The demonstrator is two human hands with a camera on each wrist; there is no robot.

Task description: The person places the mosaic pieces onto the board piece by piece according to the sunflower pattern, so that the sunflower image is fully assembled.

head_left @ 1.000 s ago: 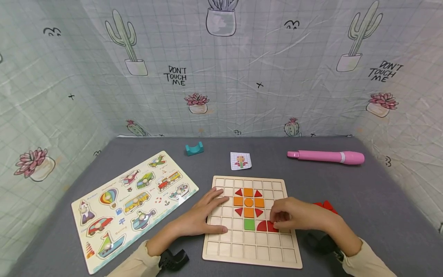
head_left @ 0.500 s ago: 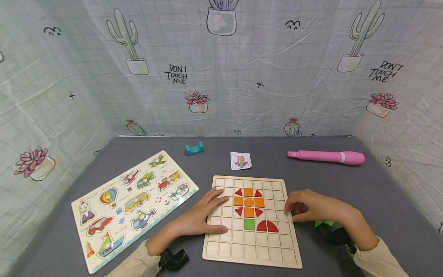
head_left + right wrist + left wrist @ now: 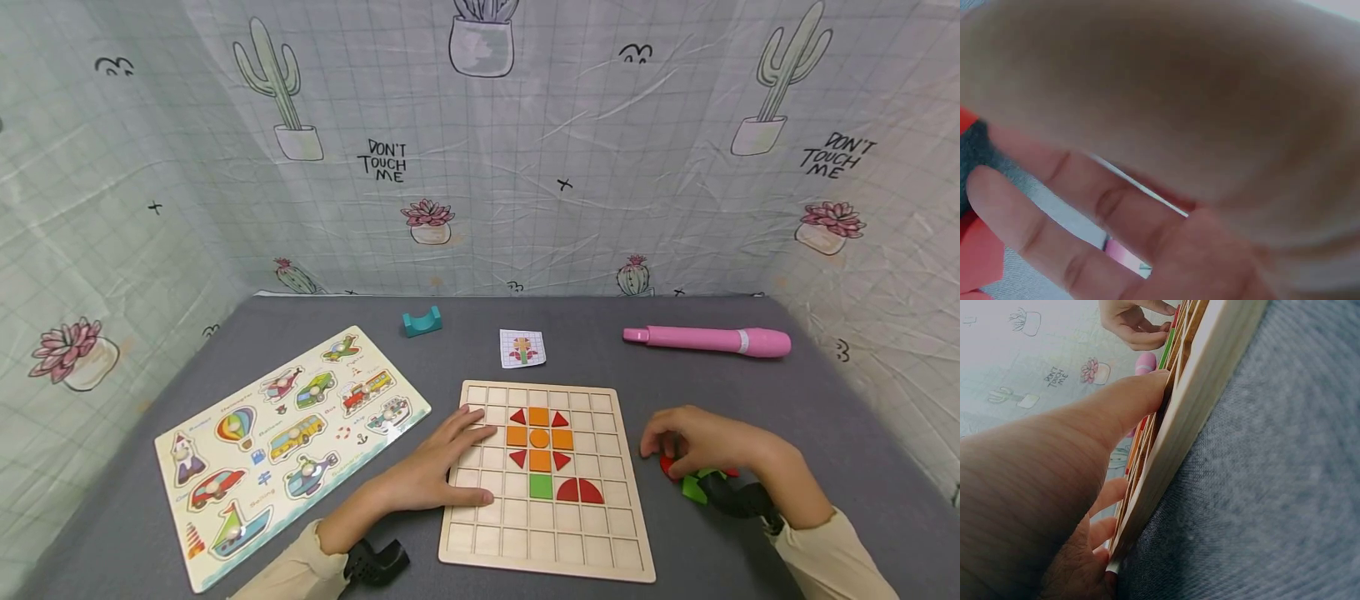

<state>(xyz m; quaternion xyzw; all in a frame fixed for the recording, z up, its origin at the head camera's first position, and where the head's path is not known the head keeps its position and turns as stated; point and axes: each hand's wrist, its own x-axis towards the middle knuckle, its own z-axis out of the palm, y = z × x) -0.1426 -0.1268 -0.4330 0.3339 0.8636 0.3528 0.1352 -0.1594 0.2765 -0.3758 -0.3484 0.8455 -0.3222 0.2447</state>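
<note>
Beside the grid board (image 3: 546, 533), right hand (image 3: 693, 442) curled over loose pieces (image 3: 693, 487), grasp unclear; wrist view blurred.

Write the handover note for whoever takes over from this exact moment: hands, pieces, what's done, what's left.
Left hand: flat on the wooden grid board, fingers straight, steadying its left edge.
Right hand: off the board, over the loose red and green pieces on the grey cloth; whether it grips one cannot be told.
Done: orange and red flower, green square, two red quarter-rounds seated.
Left: probably the rest of the pattern card; its detail is too small to read.
</note>
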